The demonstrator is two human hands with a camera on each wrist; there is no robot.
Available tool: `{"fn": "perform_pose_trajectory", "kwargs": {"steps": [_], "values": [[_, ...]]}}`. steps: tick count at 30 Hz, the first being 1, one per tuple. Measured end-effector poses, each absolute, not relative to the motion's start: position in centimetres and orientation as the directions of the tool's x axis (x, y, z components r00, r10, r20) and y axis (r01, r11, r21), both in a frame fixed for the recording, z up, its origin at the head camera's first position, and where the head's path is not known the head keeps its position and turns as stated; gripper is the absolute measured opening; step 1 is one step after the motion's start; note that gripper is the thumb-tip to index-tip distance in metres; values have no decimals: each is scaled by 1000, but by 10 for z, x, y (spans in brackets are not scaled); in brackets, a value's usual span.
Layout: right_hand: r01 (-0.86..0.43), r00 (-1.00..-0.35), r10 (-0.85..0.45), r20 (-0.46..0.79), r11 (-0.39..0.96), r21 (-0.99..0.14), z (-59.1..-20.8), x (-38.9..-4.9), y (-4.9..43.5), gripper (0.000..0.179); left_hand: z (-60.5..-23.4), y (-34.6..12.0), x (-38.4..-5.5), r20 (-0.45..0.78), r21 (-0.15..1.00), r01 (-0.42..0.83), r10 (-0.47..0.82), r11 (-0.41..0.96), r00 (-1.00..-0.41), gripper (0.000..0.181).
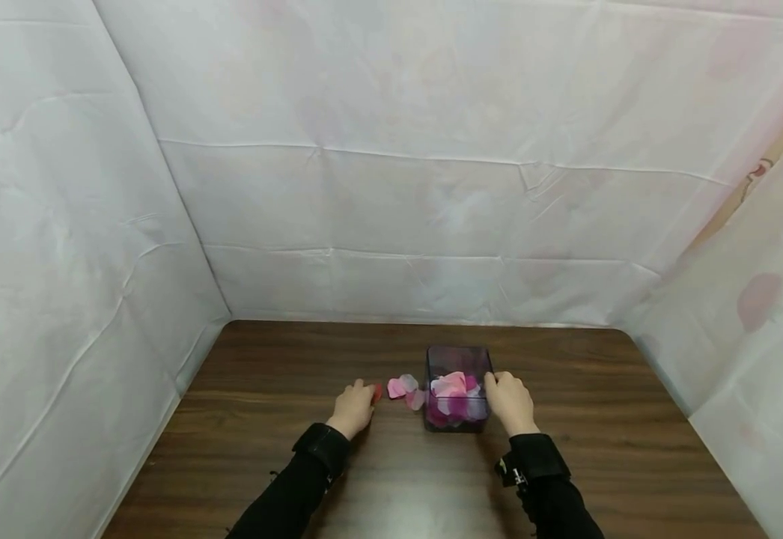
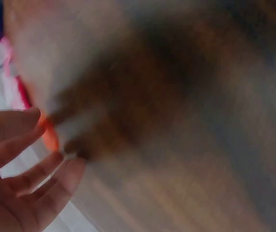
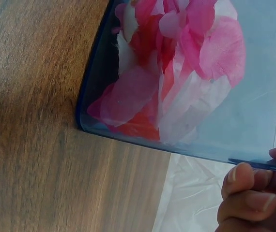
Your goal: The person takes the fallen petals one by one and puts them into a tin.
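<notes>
My left hand [image 1: 353, 408] pinches an orange-red petal [image 2: 49, 133] between thumb and index finger, close over the table; the other fingers are loosely bent in the left wrist view. With my right hand [image 1: 511, 404] I grip the right wall of a see-through, dark-tinted plastic box [image 1: 459, 359], thumb on one side of the rim and curled fingers outside. Inside the box lies a heap of pink, red, white and purple petals [image 3: 222, 53]. Between the box and my left hand are several loose petals, with a pink petal [image 1: 397, 388] among them.
The wooden table [image 1: 284, 359] reaches back to a white cloth wall [image 1: 391, 288]. More white cloth hangs at the left and right sides. A black band [image 1: 323, 449] wraps the left wrist, and another black band [image 1: 538, 455] the right.
</notes>
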State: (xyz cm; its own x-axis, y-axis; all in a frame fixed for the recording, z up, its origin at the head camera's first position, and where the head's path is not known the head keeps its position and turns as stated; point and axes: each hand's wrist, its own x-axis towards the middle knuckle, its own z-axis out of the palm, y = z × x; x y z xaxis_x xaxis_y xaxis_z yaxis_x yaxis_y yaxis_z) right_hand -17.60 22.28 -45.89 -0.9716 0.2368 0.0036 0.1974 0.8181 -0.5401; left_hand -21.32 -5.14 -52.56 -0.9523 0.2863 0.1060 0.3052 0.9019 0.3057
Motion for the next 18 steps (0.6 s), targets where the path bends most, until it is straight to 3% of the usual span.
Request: {"fn": "perform_pose_trajectory", "kwargs": {"steps": [3,9,14,18], "values": [[204,-970,243,0,814,-543,-458,-175,222,44,-534,-49,-212,176,264,334,295,905,-939,7],[212,-970,245,-12,813,-542,-456,-173,222,44,-541,-45,-215,286,243,368,296,898,-911,23],[208,-972,236,-17,818,-536,-456,-172,222,44,-541,-47,-220,257,298,391,322,871,-911,22],[199,-974,227,-15,819,-538,-456,-173,223,43,-523,-42,-226,343,385,440,317,812,-885,21]]}}
